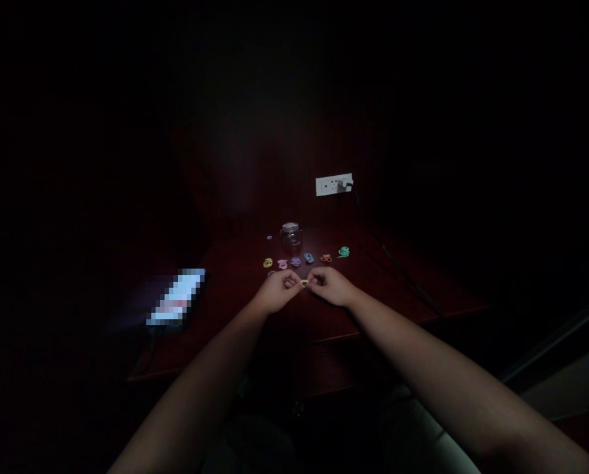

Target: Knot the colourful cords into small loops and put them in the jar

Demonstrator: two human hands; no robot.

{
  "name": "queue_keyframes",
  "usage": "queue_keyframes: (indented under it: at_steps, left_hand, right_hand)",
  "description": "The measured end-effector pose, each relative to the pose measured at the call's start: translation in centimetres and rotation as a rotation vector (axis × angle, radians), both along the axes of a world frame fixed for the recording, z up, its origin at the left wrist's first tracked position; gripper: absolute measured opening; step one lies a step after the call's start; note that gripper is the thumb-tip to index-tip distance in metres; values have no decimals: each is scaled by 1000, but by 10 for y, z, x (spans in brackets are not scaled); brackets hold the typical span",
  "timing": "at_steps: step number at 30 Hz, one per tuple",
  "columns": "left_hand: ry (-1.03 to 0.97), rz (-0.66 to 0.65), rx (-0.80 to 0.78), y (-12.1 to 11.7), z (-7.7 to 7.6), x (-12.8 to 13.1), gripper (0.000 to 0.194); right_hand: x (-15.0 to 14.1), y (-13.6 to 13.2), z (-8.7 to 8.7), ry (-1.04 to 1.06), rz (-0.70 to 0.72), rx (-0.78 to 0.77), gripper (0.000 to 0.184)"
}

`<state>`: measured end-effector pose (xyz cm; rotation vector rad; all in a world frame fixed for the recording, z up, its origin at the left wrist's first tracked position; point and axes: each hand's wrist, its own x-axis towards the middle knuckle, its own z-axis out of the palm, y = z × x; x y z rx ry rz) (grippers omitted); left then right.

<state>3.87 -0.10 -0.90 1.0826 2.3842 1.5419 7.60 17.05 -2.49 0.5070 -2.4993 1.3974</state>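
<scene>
My left hand [277, 291] and my right hand [332, 287] meet over the dark red table, each closed in a pinch. Between their fingertips is a small yellow hair tie [304, 282], gripped from both sides. Just beyond my hands, small groups of hair ties lie in a row by colour: yellow [267, 263], pink [282, 264], purple [296, 262], blue [309, 258], orange-red [326, 259] and green [344, 251]. Another bluish hair tie [271, 273] is partly hidden behind my left hand.
Behind the row stands a clear lidded jar [291, 235], with a lone pale hair tie [269, 237] to its left. A lit phone [176, 297] is at the table's left side. A white wall socket [333, 185] holds a plug. A dark cable [408, 275] crosses the right side.
</scene>
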Motion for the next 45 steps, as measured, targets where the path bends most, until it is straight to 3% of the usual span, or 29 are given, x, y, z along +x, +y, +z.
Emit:
queue_keyframes:
  at_steps: [19,30,40,45]
  left_hand:
    - [27,-9,-20,0,1,0,16]
    - [21,4,-41,-1,0,-3,12]
    - [6,1,-15,-1,0,-3,13]
    - [2,-9,-22,-1,0,-2,15]
  right_hand:
    - [1,0,1,11,14,27,14]
    - [1,0,1,-5,31,9,3]
    - [-1,0,-1,-22,35,-44,14]
    - [0,-2,1,9,29,-20,8]
